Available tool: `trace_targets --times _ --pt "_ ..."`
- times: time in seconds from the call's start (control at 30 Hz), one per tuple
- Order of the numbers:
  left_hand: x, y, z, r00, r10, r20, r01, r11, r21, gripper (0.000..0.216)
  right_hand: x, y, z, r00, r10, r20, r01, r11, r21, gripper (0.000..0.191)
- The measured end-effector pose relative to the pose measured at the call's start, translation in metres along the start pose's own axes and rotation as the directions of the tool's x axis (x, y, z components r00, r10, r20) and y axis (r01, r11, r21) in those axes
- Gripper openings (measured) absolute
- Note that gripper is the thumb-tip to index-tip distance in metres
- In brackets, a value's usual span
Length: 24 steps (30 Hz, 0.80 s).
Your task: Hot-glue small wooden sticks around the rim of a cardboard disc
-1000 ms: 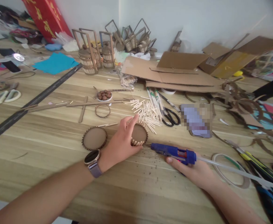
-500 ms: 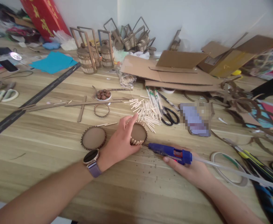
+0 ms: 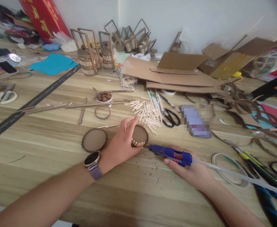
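My left hand (image 3: 122,143), with a watch on the wrist, is wrapped round the left side of a small round cardboard base (image 3: 140,135) edged with short wooden sticks, holding it on the wooden table. My right hand (image 3: 191,170) grips a blue hot glue gun (image 3: 169,152) lying almost flat. The gun's nozzle points left and touches the base's lower right edge. A clear glue stick juts from the gun's back to the right. A second toothed cardboard disc (image 3: 94,140) lies just left of my left hand.
A heap of short wooden sticks (image 3: 148,112) and black scissors (image 3: 170,117) lie behind the base. A small toothed ring (image 3: 102,111), a dish of nuts (image 3: 104,96), cardboard strips, finished stick lanterns (image 3: 87,58), flat cardboard sheets (image 3: 176,74), tape rolls (image 3: 227,168) and cardboard rings crowd the table.
My right hand and the glue gun have slid a little to the left, bringing the nozzle up to the base's edge. My left hand has kept its hold.
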<state>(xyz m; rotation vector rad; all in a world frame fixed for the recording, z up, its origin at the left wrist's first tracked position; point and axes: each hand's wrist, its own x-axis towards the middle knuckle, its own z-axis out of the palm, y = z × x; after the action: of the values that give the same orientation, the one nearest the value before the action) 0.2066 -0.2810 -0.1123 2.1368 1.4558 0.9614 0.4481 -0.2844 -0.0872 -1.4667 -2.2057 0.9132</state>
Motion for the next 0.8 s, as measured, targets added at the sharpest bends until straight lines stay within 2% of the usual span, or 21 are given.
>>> trace_targets --times 0.47,0.8 --pt "0.0006 -0.0011 0.0001 1.0 0.01 -0.004 -0.009 1.0 0.018 0.105 -0.0004 0.0001 0.0022 0.998 -0.046 -0.037 0.045 0.999 -0.02 0.026" --pt "0.0 -0.0018 0.001 1.0 0.015 -0.001 -0.015 1.0 0.017 0.107 -0.0011 -0.0006 0.0032 0.997 -0.015 -0.069 0.013 1.0 -0.025 0.026"
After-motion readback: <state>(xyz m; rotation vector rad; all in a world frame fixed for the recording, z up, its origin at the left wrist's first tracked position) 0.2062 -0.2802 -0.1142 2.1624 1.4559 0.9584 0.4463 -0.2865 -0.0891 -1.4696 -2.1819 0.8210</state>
